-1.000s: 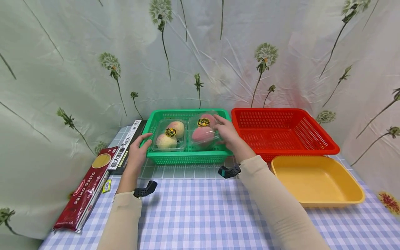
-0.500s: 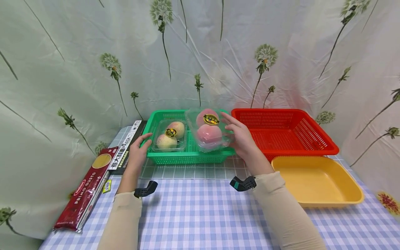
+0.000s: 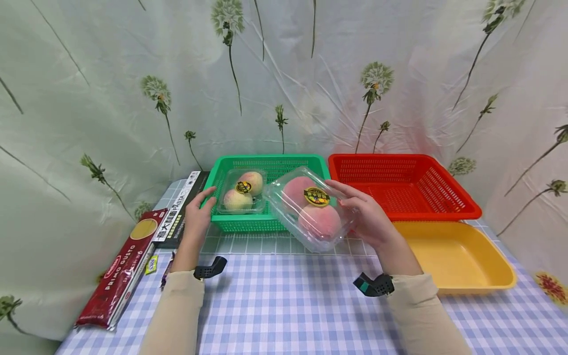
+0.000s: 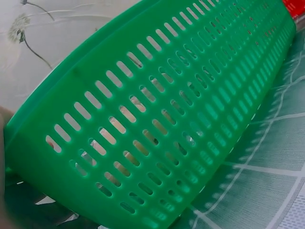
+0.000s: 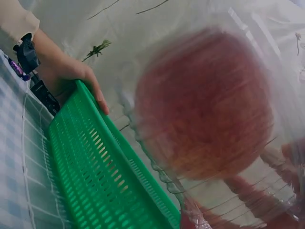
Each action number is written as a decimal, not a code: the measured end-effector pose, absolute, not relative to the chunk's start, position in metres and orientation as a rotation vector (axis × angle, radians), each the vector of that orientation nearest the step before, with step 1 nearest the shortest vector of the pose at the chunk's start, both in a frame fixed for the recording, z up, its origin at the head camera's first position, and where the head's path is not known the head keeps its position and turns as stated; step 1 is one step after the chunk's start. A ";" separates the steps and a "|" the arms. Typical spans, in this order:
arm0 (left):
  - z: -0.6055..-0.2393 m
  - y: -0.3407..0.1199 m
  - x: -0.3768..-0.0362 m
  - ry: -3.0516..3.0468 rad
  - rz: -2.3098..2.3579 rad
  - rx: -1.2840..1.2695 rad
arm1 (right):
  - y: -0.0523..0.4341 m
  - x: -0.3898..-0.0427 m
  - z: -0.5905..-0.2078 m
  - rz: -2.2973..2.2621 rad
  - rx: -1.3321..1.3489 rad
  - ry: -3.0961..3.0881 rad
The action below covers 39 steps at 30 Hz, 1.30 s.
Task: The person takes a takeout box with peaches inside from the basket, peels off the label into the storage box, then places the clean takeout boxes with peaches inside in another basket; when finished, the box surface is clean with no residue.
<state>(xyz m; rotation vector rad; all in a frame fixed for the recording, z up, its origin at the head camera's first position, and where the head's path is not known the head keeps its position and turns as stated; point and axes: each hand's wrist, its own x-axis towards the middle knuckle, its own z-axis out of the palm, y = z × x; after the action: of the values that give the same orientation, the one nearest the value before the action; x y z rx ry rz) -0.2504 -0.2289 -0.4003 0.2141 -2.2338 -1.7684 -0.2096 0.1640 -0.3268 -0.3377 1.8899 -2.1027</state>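
Apparently a carrying step: right fingers (image 3: 350, 191) pinch the peach box (image 3: 306, 207), tilted at their left; left fingers (image 3: 203, 195) rest spread on the basket (image 3: 248, 225). Next, levelling seems called for.

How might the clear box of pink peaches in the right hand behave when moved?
The clear box may flex when squeezed, as its walls look like thin plastic. The pink peaches could shift inside, being round with gaps beside them. The box might tip in the right hand, which grips it from one side.
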 end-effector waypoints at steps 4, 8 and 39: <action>-0.399 -0.227 -0.251 -2.243 -1.687 0.218 | 0.174 -0.205 -0.336 -2.033 -0.527 1.863; -0.398 -0.223 -0.251 -2.228 -1.407 0.202 | 0.181 -0.203 -0.344 -1.958 -0.719 1.862; -0.335 -0.166 -0.203 -2.405 -1.384 -0.765 | 0.196 -0.212 -0.397 -1.647 -0.726 2.063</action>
<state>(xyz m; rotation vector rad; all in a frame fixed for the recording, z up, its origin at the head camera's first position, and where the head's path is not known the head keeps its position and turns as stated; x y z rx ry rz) -0.2034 -0.1663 -0.3354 -0.7653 -2.4050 -1.3838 -0.2119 0.1962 -0.3971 -0.7260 2.0633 -1.6469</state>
